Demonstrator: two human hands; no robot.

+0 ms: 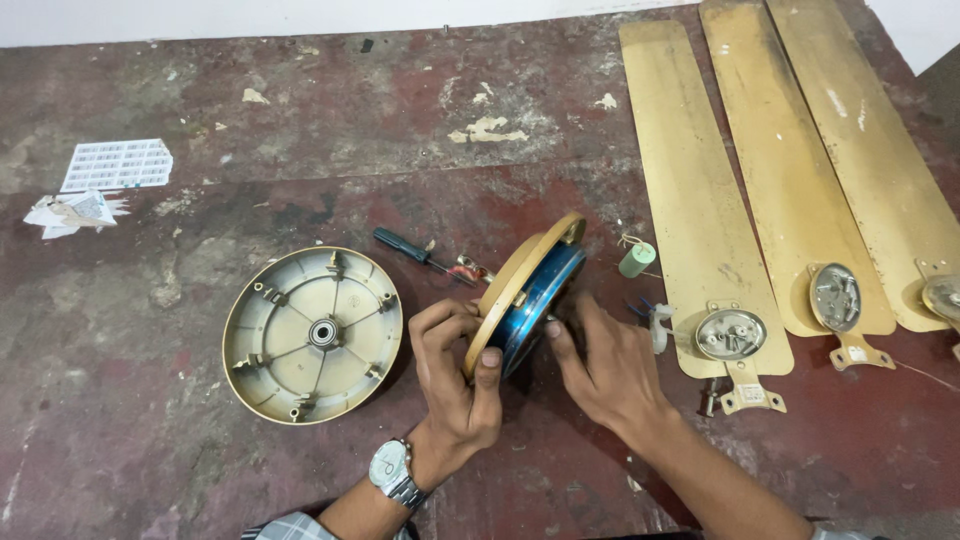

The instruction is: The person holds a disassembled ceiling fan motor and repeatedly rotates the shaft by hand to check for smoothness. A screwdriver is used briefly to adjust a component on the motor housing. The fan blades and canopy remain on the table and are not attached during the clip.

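Observation:
My left hand [455, 370] grips the rim of a round fan motor housing [530, 285], gold outside with a blue ring, held up on its edge and tilted. My right hand [600, 365] touches the housing's underside from the right, fingers pressed against it. A second gold motor cover [312, 335] lies open side up on the floor to the left, with a bearing at its centre. A wristwatch sits on my left wrist.
Three gold fan blades [700, 200] lie side by side at the right, with small metal cups [730, 333] of screws on their ends. A black-handled screwdriver [415, 252], a green capacitor [636, 259] and paper scraps [115, 165] lie on the worn red floor.

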